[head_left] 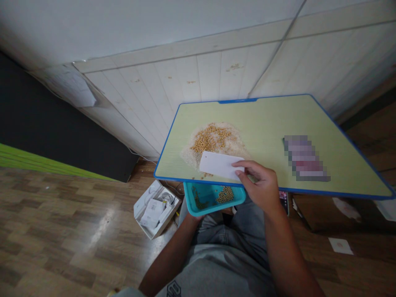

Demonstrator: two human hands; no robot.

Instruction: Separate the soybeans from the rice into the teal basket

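My right hand (261, 185) pinches a white card (220, 165) flat on the green table (278, 119) with a blue rim. The card lies at the near side of a heap of white rice (236, 138) topped with yellow beans (210, 138). Just under the table's front edge a teal tray (206, 202) holds green and yellow beans. My left forearm reaches up beneath the tray; the left hand itself is hidden under it, apparently holding it.
A blurred-out flat object (305, 158) lies on the table's right part. An open white box (156, 208) with papers sits on the wooden floor at left. A cardboard box (321, 212) is under the table. A tiled wall is behind.
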